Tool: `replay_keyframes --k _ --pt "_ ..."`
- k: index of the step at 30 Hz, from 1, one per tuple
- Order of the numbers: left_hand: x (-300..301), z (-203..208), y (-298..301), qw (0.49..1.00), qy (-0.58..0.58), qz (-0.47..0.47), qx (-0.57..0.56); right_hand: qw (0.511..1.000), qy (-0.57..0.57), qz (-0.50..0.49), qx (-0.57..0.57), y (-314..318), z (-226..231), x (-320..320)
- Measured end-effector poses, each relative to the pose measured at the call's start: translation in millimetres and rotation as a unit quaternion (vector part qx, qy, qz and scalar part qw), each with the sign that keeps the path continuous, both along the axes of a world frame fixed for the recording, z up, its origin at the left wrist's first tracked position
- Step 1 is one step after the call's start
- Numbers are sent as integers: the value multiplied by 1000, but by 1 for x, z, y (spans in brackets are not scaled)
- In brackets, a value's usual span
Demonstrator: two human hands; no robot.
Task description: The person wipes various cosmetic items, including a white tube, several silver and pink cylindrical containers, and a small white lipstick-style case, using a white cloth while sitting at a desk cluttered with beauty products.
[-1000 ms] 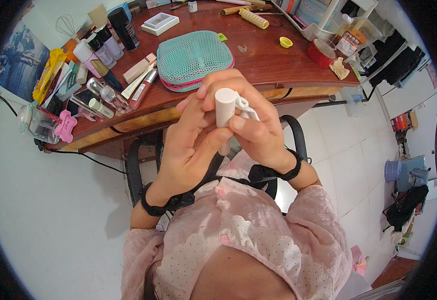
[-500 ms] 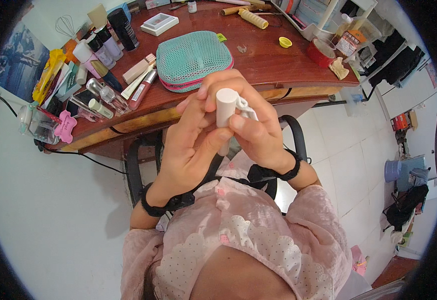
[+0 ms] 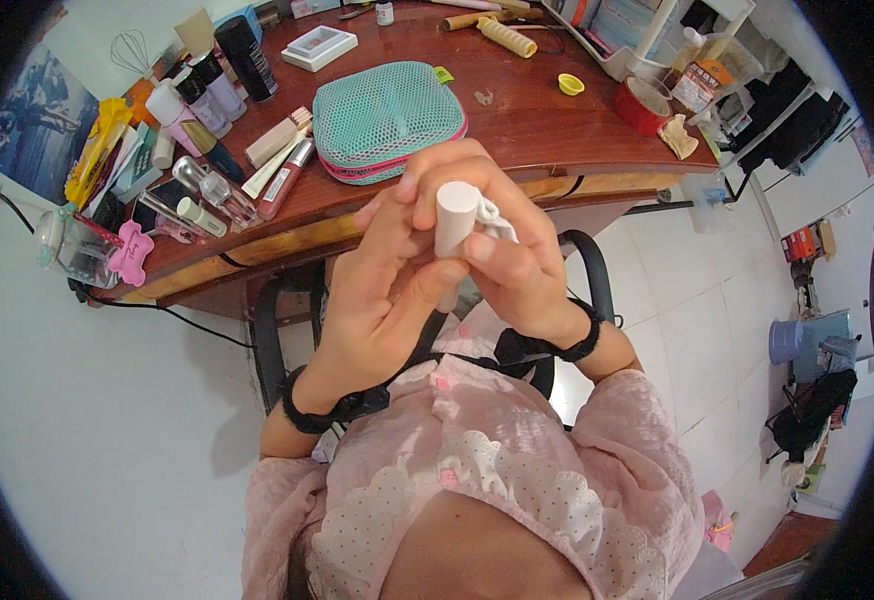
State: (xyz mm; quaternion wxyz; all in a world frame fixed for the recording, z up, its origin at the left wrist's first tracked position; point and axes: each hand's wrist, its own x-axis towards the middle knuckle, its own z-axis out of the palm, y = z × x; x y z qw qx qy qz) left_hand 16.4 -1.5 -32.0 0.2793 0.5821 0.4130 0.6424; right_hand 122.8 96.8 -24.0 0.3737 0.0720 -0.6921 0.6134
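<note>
Between my two hands stands a small white capped tube [image 3: 454, 225], its flat round top turned up toward me. A white chain-like loop [image 3: 497, 222] hangs off its right side. My left hand [image 3: 377, 300] is closed around the tube's lower part, thumb against it. My right hand [image 3: 522, 270] grips it from the other side, its thumb pressed near the cap and its fingers curled behind. The lower end of the tube is mostly hidden by my fingers. Just beyond my hands, a teal mesh zip pouch [image 3: 387, 120] lies at the desk's front edge.
Cosmetic tubes and bottles [image 3: 227, 190] crowd the left of the red-brown desk [image 3: 517, 110]. Toward the back sits a white square box [image 3: 319, 47]. A red tape roll [image 3: 643, 105] and a small yellow cup [image 3: 570, 85] are at the right. Chair armrests [image 3: 589, 275] flank me.
The white tube has shifted very slightly right and toward me within my fingers. Both hands keep nearly the same place and hold.
</note>
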Motion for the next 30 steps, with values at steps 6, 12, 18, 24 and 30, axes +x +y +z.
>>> replay_keyframes --k 6,12,18,24,30 --pt "2 0 -2 1000 -4 8 -4 1000 3 4 -9 0 0 -1" --pt "0 0 -2 1000 -9 -6 -17 1000 3 3 -13 -1 0 -1" --pt "5 6 -1 1000 -30 5 2 1000 0 13 -13 -2 1 0" --pt "0 3 -4 999 -34 -23 -21 1000 0 2 -2 0 0 0" --pt "3 4 -3 1000 -20 -8 3 1000 -1 7 -7 -4 2 2"
